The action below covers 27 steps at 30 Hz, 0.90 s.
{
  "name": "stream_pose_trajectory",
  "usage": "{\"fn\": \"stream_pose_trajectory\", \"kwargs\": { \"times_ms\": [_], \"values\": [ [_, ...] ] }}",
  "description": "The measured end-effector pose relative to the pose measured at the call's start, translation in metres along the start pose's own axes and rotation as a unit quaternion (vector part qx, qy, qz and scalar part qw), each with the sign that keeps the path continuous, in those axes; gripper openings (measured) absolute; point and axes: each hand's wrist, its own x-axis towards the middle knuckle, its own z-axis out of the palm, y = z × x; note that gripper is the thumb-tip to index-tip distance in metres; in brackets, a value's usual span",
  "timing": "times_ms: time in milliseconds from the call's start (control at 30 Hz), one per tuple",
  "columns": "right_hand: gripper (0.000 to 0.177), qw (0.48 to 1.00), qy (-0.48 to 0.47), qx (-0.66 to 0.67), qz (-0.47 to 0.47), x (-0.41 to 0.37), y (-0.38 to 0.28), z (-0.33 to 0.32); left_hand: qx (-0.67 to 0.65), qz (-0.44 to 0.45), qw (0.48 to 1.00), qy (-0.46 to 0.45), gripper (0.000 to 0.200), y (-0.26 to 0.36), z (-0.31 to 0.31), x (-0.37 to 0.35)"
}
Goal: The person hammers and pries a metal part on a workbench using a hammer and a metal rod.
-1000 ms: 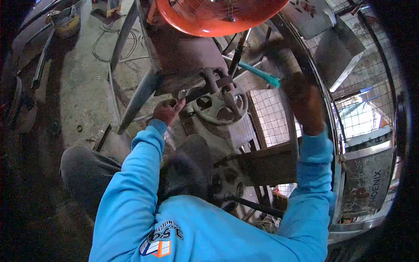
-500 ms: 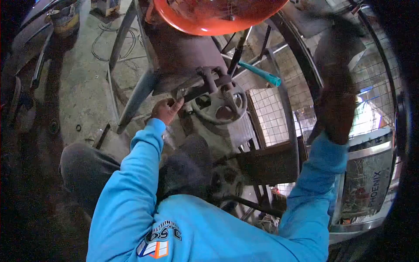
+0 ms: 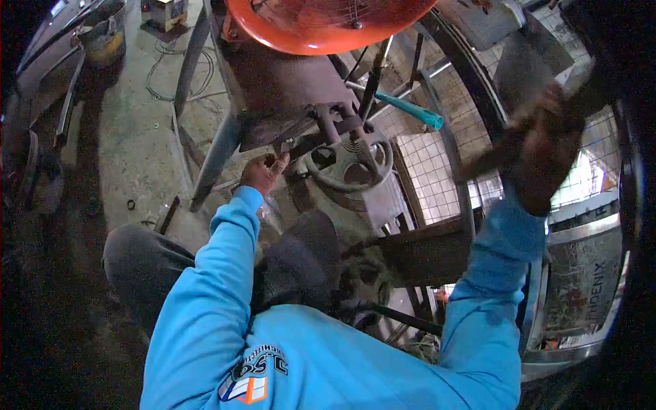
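My left hand (image 3: 261, 174) is closed, thumb and fingers at the left end of a dark flat metal bar (image 3: 307, 145). That bar runs into an upright forked metal piece (image 3: 329, 126), which stands over a grey spoked wheel (image 3: 352, 183). Off to the right, my right hand (image 3: 547, 147) is raised and wrapped round a dark hammer (image 3: 488, 160). Motion blur smears the hammer, and its head is hard to make out.
An orange-red round fan (image 3: 321, 48) stands at the top, above a brown metal plate (image 3: 280, 78) on legs. A teal pipe (image 3: 417, 113) sticks out beside it. Wire mesh (image 3: 427, 174) and a panel marked PHOENIX (image 3: 577, 294) lie right. A bucket (image 3: 102, 44) stands far left.
My right hand has come down with the hammer, which has swung from upright to a slant. My left hand stays at the bar's end. The whole view has shifted slightly.
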Motion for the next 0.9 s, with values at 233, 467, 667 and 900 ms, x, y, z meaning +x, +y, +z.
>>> {"fn": "stream_pose_trajectory", "kwargs": {
  "times_ms": [233,467,667,900],
  "values": [
    [0.02,0.965,-0.097,-0.174,-0.171,-0.032,0.004,0.072,0.108,0.13,0.985,0.03,0.047,-0.068,0.03,0.024],
    [0.01,0.929,-0.095,-0.346,-0.089,-0.01,-0.008,0.036,-0.014,0.041,0.999,-0.016,0.067,-0.018,0.005,0.001],
    [0.019,0.92,-0.217,-0.282,-0.162,-0.029,0.011,0.067,0.099,0.088,0.99,0.035,0.054,-0.024,0.013,0.007],
    [0.019,0.979,-0.188,-0.075,0.038,-0.088,0.044,0.166,-0.006,0.066,0.997,0.042,0.06,-0.023,0.012,0.003]
  ]
}}
